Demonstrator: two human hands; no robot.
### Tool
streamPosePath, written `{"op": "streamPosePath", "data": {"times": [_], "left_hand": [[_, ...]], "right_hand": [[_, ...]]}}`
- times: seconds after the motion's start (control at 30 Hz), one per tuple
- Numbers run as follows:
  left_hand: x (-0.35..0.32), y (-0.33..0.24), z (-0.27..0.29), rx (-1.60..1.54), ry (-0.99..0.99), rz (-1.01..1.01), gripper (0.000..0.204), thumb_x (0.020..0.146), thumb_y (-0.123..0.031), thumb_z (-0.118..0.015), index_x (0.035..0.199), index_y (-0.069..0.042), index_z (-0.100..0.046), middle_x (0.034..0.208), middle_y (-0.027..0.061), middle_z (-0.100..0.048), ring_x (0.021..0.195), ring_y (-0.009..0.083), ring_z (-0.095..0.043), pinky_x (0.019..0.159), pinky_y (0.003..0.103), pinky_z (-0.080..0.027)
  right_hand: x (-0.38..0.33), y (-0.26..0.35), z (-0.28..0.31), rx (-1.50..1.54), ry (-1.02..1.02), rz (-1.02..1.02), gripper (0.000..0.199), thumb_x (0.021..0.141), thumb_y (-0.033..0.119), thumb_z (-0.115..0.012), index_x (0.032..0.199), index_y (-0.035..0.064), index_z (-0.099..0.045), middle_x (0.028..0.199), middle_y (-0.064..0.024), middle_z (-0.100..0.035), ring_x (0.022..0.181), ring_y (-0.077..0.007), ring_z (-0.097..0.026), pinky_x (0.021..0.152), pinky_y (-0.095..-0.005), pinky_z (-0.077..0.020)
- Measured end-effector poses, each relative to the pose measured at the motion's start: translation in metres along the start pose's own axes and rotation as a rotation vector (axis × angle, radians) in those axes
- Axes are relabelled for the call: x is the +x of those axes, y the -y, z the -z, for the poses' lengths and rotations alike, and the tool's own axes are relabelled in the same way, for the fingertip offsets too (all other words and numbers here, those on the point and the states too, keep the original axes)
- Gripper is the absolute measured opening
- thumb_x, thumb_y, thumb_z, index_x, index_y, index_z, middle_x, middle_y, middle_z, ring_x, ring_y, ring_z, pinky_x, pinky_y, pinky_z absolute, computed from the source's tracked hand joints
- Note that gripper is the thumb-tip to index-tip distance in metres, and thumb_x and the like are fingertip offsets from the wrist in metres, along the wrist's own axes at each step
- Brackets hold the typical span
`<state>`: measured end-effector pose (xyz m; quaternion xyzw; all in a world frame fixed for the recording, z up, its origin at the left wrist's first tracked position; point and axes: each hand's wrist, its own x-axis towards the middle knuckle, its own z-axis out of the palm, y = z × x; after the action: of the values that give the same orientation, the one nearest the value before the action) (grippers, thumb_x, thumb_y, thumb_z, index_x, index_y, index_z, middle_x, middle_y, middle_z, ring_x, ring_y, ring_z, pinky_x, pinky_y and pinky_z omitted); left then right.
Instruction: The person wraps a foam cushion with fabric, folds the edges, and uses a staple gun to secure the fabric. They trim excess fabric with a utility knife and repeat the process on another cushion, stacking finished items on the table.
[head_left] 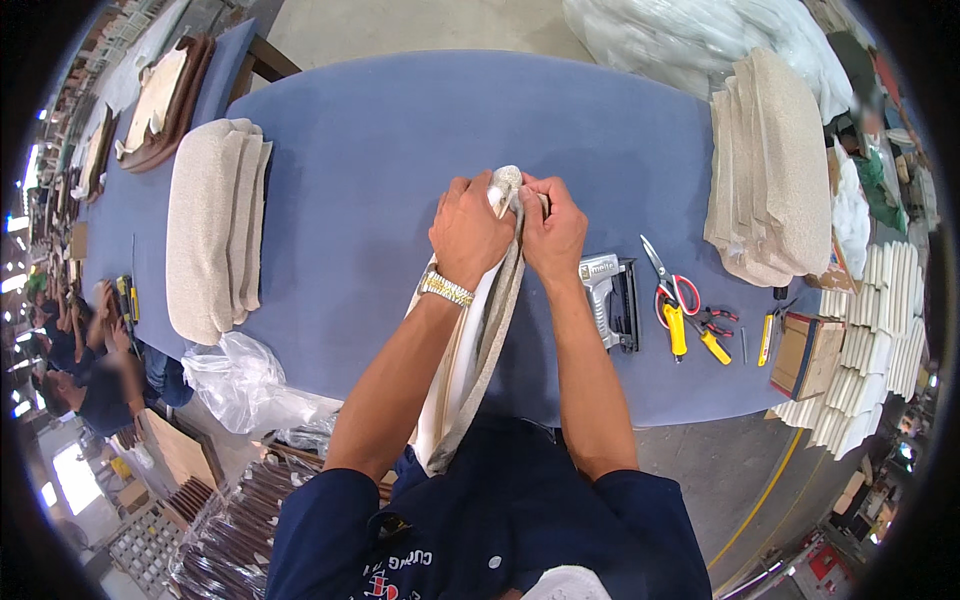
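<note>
A padded panel (462, 400) stands on edge between my forearms, reaching from my body up to my hands. It shows beige fabric, white padding and a pale inner face. My left hand (470, 228), with a metal watch above it, is closed around the far end of the panel. Opposite it, my right hand (553, 228) pinches the beige fabric at that same end. Right of my right forearm a grey staple gun (601, 290) lies on the blue table (380, 120). Beyond it are red-handled scissors (686, 293), a yellow-handled tool (676, 335) and pliers (716, 347).
Beige padded pieces are stacked at the left (205, 230) and at the right (768, 170). A yellow cutter knife (767, 340) lies beside a cardboard box (812, 355). Clear plastic (245, 385) hangs over the left front edge. Other people (100, 385) are farther left.
</note>
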<state>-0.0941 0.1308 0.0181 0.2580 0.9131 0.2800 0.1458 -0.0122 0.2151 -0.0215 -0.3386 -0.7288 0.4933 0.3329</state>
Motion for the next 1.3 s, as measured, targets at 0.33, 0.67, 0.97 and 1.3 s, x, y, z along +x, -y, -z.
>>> {"op": "streamPosePath", "data": {"times": [0.33, 0.67, 0.97, 1.3], "left_hand": [[-0.004, -0.001, -0.019, -0.04, 0.012, -0.088, 0.056, 0.083, -0.026, -0.073, 0.135, -0.007, -0.066, 0.129, 0.0171, -0.065, 0.117, 0.0371, -0.065, 0.095, 0.047, -0.055], [0.005, -0.006, -0.001, 0.024, 0.055, -0.064, 0.058, 0.086, -0.032, -0.074, 0.138, -0.008, -0.063, 0.126, 0.0168, -0.067, 0.11, 0.0406, -0.068, 0.091, 0.051, -0.056], [0.047, 0.015, 0.027, -0.029, 0.363, -0.164, 0.065, 0.082, -0.026, -0.073, 0.142, -0.005, -0.058, 0.121, 0.0229, -0.072, 0.115, 0.0401, -0.068, 0.097, 0.045, -0.054], [0.057, 0.02, 0.032, -0.036, 0.388, -0.119, 0.069, 0.082, -0.024, -0.073, 0.146, -0.005, -0.056, 0.123, 0.0248, -0.071, 0.117, 0.0368, -0.069, 0.099, 0.041, -0.054]], "right_hand": [[-0.012, -0.039, 0.009, 0.393, -0.013, -0.271, 0.017, 0.102, 0.016, -0.07, 0.102, -0.0008, -0.068, 0.115, -0.0117, -0.077, 0.091, -0.0082, -0.064, 0.082, -0.0261, -0.0531], [-0.02, -0.014, 0.002, 0.303, -0.004, -0.283, 0.028, 0.095, 0.025, -0.076, 0.104, -0.001, -0.071, 0.098, -0.0103, -0.077, 0.085, -0.0157, -0.069, 0.077, -0.0328, -0.0544], [0.012, 0.013, -0.007, -0.086, 0.14, -0.105, 0.017, 0.095, 0.017, -0.066, 0.106, 0.0038, -0.068, 0.093, -0.021, -0.073, 0.087, -0.0435, -0.07, 0.077, -0.0502, -0.0523], [0.018, 0.009, -0.015, -0.061, 0.202, -0.136, 0.025, 0.094, 0.018, -0.065, 0.115, 0.005, -0.067, 0.104, -0.0212, -0.074, 0.099, -0.0453, -0.069, 0.086, -0.0532, -0.0535]]}}
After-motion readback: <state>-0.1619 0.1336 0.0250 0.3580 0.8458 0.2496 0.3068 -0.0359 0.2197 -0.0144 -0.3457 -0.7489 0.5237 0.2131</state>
